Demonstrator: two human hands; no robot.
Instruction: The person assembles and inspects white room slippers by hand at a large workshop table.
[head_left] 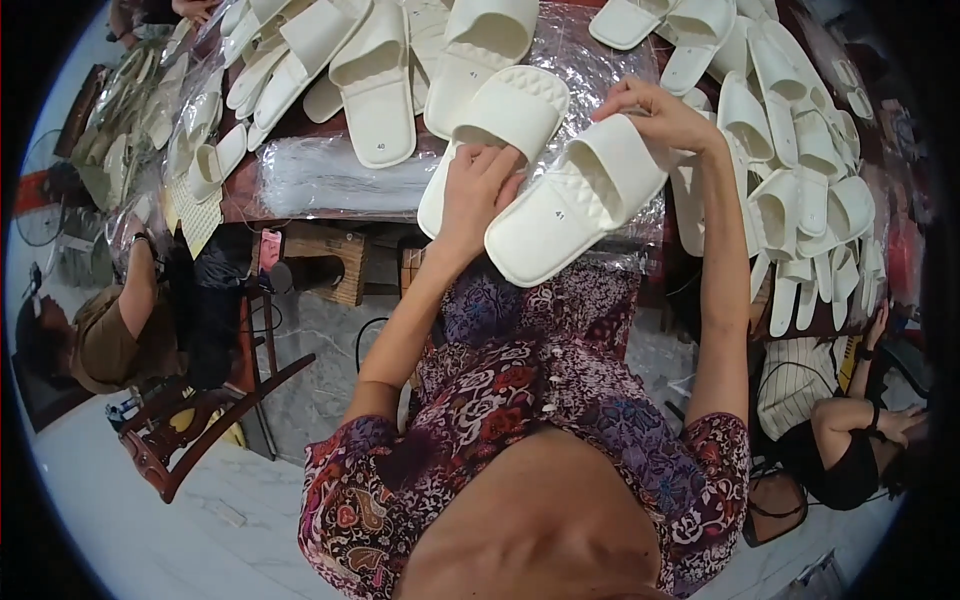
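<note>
Two cream open-toe slippers with quilted insoles are at my hands, over the near edge of the table. My left hand (482, 190) is curled at the opening of the left slipper (515, 110), its fingertips tucked under the strap and partly hidden. On the right, the other slipper (620, 165) lies tilted, its heel end toward me. My right hand (665, 118) grips this one by its toe end, fingers bent and the thumb hidden behind the strap. The two slippers lie side by side, close together.
Many cream slippers (372, 95) are heaped along the far side, with another pile (790, 140) at the right. A stack of clear plastic bags (345, 178) lies on the table. A wooden chair (205, 425) stands lower left. Other people (110, 335) sit at both sides.
</note>
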